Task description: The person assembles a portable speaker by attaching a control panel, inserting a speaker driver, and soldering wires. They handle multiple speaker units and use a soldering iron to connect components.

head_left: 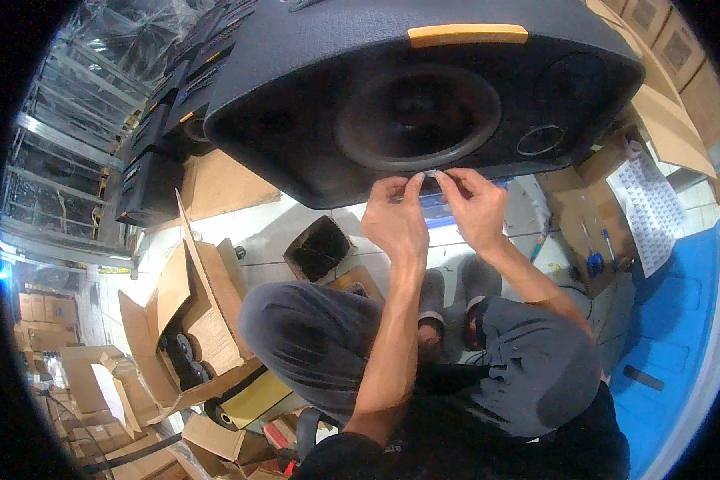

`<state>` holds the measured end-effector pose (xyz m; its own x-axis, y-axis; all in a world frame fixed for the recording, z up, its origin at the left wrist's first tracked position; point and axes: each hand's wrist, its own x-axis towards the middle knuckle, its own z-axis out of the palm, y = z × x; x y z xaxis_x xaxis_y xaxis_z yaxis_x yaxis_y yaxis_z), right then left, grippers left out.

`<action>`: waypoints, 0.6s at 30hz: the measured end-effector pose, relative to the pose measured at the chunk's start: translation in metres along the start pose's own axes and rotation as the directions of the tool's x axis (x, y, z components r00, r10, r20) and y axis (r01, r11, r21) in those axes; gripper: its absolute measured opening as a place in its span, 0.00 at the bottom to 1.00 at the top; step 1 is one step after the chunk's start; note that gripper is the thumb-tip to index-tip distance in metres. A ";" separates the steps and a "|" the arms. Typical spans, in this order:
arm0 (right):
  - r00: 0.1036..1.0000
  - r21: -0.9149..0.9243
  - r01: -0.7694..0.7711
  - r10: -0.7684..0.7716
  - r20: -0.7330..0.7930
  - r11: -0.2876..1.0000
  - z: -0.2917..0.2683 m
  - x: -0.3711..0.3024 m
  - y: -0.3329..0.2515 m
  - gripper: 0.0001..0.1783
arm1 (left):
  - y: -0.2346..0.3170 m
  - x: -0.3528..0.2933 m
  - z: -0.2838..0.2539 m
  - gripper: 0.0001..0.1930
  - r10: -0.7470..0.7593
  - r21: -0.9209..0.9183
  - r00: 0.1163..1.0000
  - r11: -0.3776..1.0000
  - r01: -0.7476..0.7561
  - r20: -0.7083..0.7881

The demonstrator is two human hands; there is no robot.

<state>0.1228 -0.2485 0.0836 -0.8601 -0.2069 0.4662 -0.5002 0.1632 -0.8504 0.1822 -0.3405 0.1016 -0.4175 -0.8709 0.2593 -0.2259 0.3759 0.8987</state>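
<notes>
A large black loudspeaker fills the top of the view, its front turned toward me. It has a big round cone, an orange strip along its upper edge and a smaller ring at the right. My left hand and my right hand meet at its lower front edge. Thumbs and fingertips of both hands pinch a small silvery piece just below the cone. Its exact kind is too small to make out, and I cannot tell whether it touches the speaker.
More black loudspeakers stand at the left. Open cardboard boxes lie at lower left, with a yellow roll beside them. A small dark-lined box sits on the tiled floor. At right are a printed sheet, scissors and a blue bin.
</notes>
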 end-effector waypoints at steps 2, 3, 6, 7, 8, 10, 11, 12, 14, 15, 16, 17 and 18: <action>0.995 -0.045 0.094 -0.096 -0.039 0.995 -0.002 0.002 0.000 0.12 | -0.001 -0.001 0.001 0.14 -0.015 0.014 1.000 1.000 0.015 0.002; 0.996 -0.071 0.087 -0.088 -0.005 0.994 -0.004 0.003 -0.001 0.12 | -0.001 0.000 0.001 0.14 -0.007 0.023 1.000 1.000 0.007 -0.004; 0.994 -0.164 0.095 -0.086 0.062 0.982 -0.006 0.005 -0.002 0.13 | -0.001 -0.001 0.002 0.14 0.032 0.027 0.999 0.999 -0.031 -0.018; 0.993 -0.188 0.110 -0.101 0.057 0.976 -0.005 0.005 -0.002 0.14 | -0.002 -0.001 0.002 0.14 0.033 0.024 0.999 0.999 -0.033 -0.016; 0.991 -0.209 0.132 -0.123 0.057 0.969 -0.005 0.005 -0.001 0.14 | -0.003 -0.001 0.002 0.14 0.048 0.013 0.998 0.999 -0.047 -0.028; 0.986 -0.226 0.164 -0.160 0.034 0.960 -0.003 0.005 0.002 0.14 | -0.005 -0.002 0.003 0.13 0.047 0.032 0.999 0.998 -0.047 -0.014; 0.983 -0.234 0.183 -0.183 0.024 0.955 -0.003 0.005 0.003 0.14 | -0.006 -0.002 0.004 0.13 0.060 0.028 0.998 0.998 -0.060 -0.014; 0.981 -0.246 0.191 -0.189 0.030 0.950 -0.003 0.005 0.005 0.13 | -0.007 -0.003 0.004 0.12 0.088 0.046 0.996 0.995 -0.087 -0.022; 0.978 -0.269 0.206 -0.202 0.041 0.941 -0.005 0.006 0.007 0.12 | -0.010 -0.004 0.005 0.11 0.139 0.065 0.990 0.988 -0.137 -0.031; 0.972 -0.286 0.234 -0.231 0.044 0.929 -0.007 0.006 0.008 0.12 | -0.011 -0.004 0.005 0.10 0.243 0.115 0.968 0.965 -0.234 -0.068; 0.964 -0.303 0.263 -0.261 0.047 0.916 -0.008 0.006 0.008 0.12 | -0.011 -0.004 0.004 0.10 0.329 0.167 0.940 0.936 -0.311 -0.092; 0.958 -0.325 0.283 -0.282 0.051 0.902 -0.010 0.005 0.008 0.12 | -0.012 -0.005 0.003 0.10 0.412 0.222 0.904 0.897 -0.382 -0.112; 0.952 -0.328 0.304 -0.296 0.076 0.894 -0.011 0.006 0.008 0.12 | -0.012 -0.004 0.003 0.10 0.434 0.218 0.894 0.889 -0.404 -0.112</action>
<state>0.1127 -0.2381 0.0818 -0.6631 -0.3182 0.6775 -0.7419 0.3996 -0.5384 0.1841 -0.3401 0.0889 -0.3726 -0.6512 0.6611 -0.2240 0.7545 0.6169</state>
